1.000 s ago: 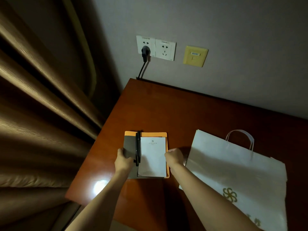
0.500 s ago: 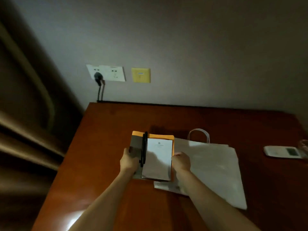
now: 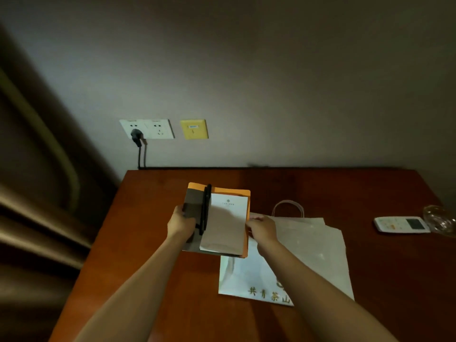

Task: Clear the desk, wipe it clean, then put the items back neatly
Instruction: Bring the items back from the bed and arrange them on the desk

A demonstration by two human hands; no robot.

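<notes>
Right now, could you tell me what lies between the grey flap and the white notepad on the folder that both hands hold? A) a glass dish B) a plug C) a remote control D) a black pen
D: a black pen lies along the spine of the orange folder, between its grey flap and the white notepad, while the left hand and right hand each grip a side.

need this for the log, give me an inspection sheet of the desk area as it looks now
Surface: brown wooden desk, against the wall.
Job's things: orange folder with notepad and black pen, held by both hands; white paper bag lying flat.
Clutter: white remote; clear glass item at right edge.
Grippers: left hand and right hand grip the folder's sides.
Cables: black plug in wall socket, cord dropping behind desk.
Surroundings: curtain; yellow wall plate.
</notes>
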